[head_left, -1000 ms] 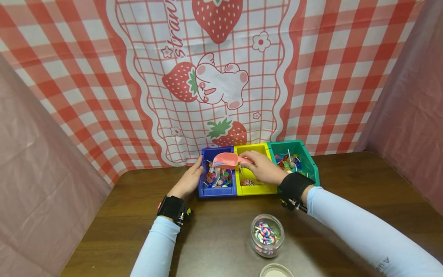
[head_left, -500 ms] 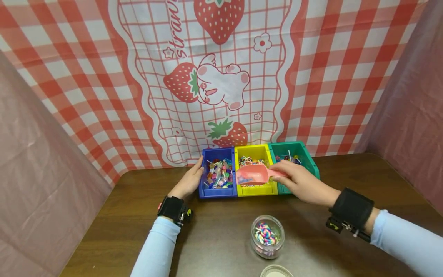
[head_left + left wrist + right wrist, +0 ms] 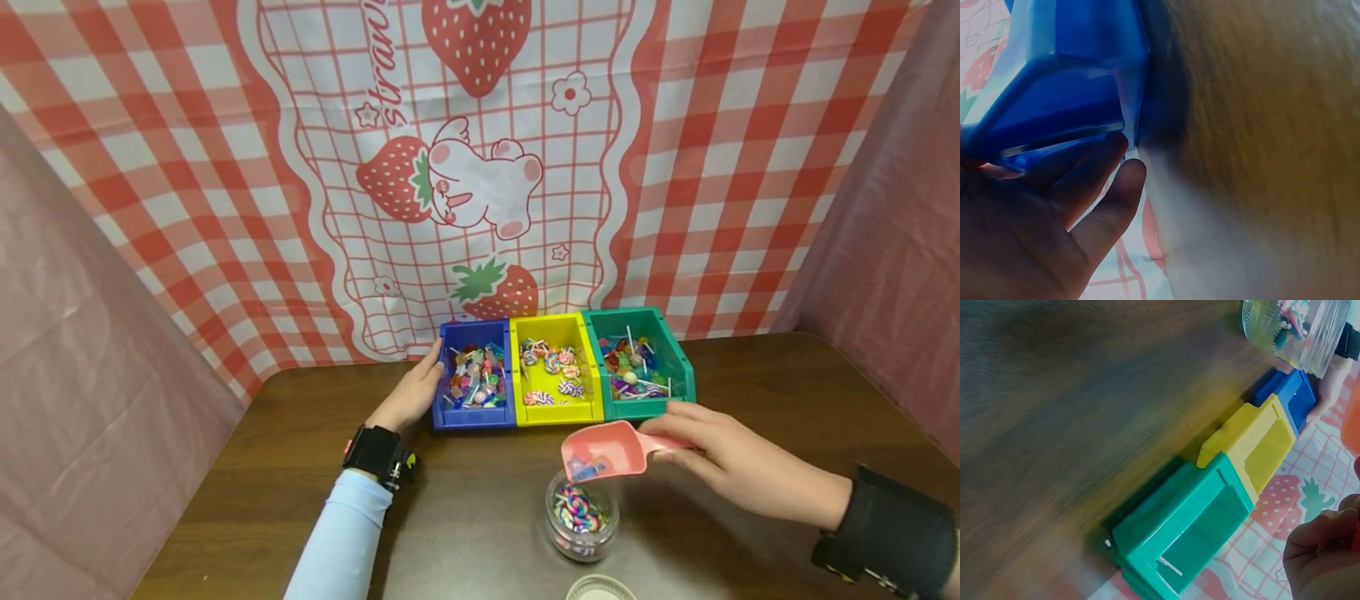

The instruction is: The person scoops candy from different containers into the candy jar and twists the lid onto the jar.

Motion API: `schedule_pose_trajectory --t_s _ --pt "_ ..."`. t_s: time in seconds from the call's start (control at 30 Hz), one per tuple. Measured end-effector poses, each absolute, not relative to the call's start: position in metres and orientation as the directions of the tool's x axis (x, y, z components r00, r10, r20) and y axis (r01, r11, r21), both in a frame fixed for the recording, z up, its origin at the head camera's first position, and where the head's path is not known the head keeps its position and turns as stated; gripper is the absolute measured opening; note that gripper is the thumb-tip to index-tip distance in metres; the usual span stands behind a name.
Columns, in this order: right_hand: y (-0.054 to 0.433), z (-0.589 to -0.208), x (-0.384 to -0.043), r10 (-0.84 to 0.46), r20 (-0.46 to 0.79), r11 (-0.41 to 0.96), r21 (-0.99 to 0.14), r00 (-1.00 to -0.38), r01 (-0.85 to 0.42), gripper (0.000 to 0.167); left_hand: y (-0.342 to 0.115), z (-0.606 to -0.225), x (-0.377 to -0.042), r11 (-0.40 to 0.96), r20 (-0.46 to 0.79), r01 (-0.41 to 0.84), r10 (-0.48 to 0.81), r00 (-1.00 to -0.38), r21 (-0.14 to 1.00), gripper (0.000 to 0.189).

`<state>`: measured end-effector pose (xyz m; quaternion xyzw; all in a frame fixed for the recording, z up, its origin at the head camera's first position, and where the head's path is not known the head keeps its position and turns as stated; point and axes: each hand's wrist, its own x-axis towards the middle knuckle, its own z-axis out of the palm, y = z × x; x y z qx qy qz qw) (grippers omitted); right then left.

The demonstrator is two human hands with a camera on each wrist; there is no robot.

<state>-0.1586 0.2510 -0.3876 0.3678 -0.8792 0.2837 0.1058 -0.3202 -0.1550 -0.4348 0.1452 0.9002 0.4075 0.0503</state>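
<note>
My right hand (image 3: 738, 462) pinches the handle of a pink scoop (image 3: 618, 446), which carries a few translucent blue and orange pieces. The scoop's front lip overlaps the back rim of a glass jar (image 3: 581, 546) in the head view. Inside the jar are rainbow-swirled lollipop-like pieces. At the back, my left hand (image 3: 410, 396) rests against the outer side of a blue bin (image 3: 476, 418). Its fingers (image 3: 1110, 212) lie extended along the bin's wall in the left wrist view. Colourful small candies fill the blue bin's bottom.
Beside the blue bin stand a yellow bin (image 3: 558, 413) with swirled candies and a green bin (image 3: 681, 375) with lollipops and mixed pieces. A pale round lid (image 3: 600, 590) lies at the front edge of view. A strawberry-print checked cloth (image 3: 480, 192) hangs behind.
My right hand has carried the loaded scoop from over the blue bin, past the yellow one, rightward and forward to the jar. My left hand stays at the blue bin.
</note>
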Motion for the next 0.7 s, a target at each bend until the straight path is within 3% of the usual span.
schedule_pose_trajectory --t_s 0.47,0.7 --pt "0.253 -0.385 -0.144 -0.660 0.420 0.553 -0.289 -0.623 -0.781 0.034 -0.153 -0.434 -0.318 0.642 0.004 0.198 0.291 -0.957 0.741 0.056" --pt "0.249 -0.376 -0.142 -0.676 0.404 0.587 -0.211 -0.617 -0.782 0.025 -0.153 -0.433 -0.317 0.644 -0.001 0.204 0.303 -0.953 0.737 0.056"
